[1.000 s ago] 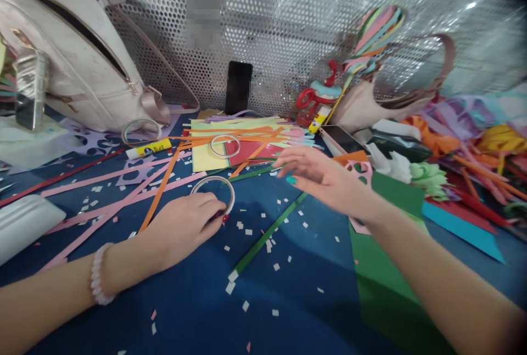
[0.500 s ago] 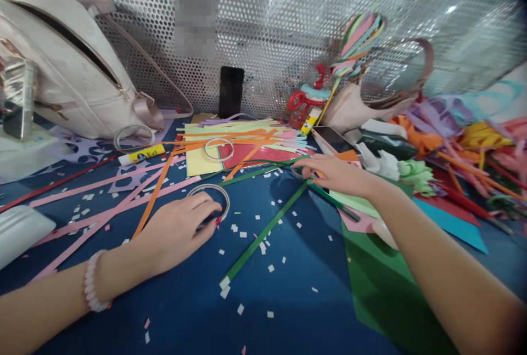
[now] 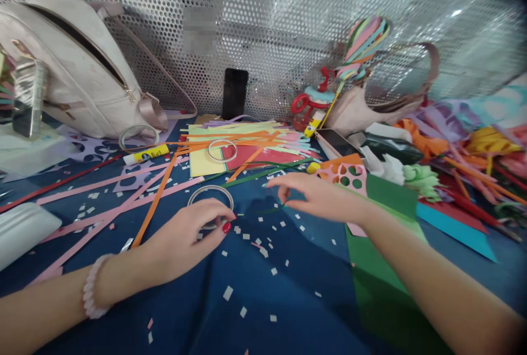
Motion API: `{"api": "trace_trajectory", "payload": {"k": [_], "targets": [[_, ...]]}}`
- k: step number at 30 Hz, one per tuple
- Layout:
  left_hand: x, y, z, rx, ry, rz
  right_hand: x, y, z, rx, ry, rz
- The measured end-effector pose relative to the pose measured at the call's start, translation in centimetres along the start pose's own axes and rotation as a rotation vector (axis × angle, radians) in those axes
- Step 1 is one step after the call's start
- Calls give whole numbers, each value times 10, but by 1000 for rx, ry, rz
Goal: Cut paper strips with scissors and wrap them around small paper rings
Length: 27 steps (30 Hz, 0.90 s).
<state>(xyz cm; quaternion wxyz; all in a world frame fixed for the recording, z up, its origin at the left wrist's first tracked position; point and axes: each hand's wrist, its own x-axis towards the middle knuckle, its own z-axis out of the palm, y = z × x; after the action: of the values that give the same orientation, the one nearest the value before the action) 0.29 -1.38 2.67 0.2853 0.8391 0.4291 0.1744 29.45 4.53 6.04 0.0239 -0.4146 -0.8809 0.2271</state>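
My left hand (image 3: 191, 237) hovers low over the blue tabletop beside a roll of tape (image 3: 231, 196), which its fingers partly cover. Its thumb and index finger are bent, their tips a little apart, with nothing seen between them. My right hand (image 3: 307, 195) is above the middle of the table. The index finger points left, while the thumb and another finger come together around a green paper strip (image 3: 267, 210), which shows only as a faint, blurred line. Small white paper bits (image 3: 263, 252) lie scattered below both hands.
Paper strips lie over yellow and red sheets (image 3: 206, 164) with a tape ring (image 3: 235, 153). A glue stick (image 3: 150, 153) and a backpack (image 3: 78, 64) are left. A phone (image 3: 235, 94) stands behind. Green paper (image 3: 379, 289), a handbag (image 3: 346, 111) and colored scraps are right.
My right hand has moved left and closer to me. The green strip has left its place on the table. My left hand has shifted slightly right, its finger and thumb tips extending farther forward.
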Motion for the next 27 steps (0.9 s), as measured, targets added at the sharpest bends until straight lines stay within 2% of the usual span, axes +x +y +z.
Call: {"api": "trace_trajectory", "payload": {"k": [4,8,10,16,21,24,27], "targets": [[0,19,-2,-239,-93,-137,5,-58,23,153,41,-195],[-2,33,-5,-406,-310,-179,1,-90,40,337,68,-185],[-3,33,-5,-442,-353,-207,0,-92,43,451,58,-142],[-2,15,-5,-651,-269,-219,4,-72,39,643,89,-39],[2,13,-13,-669,-233,-257,7,-63,35,869,121,31],[4,10,-17,-679,-302,-228,7,-64,36,934,126,22],[5,3,-20,-768,-433,-208,8,-68,40,995,98,23]]}}
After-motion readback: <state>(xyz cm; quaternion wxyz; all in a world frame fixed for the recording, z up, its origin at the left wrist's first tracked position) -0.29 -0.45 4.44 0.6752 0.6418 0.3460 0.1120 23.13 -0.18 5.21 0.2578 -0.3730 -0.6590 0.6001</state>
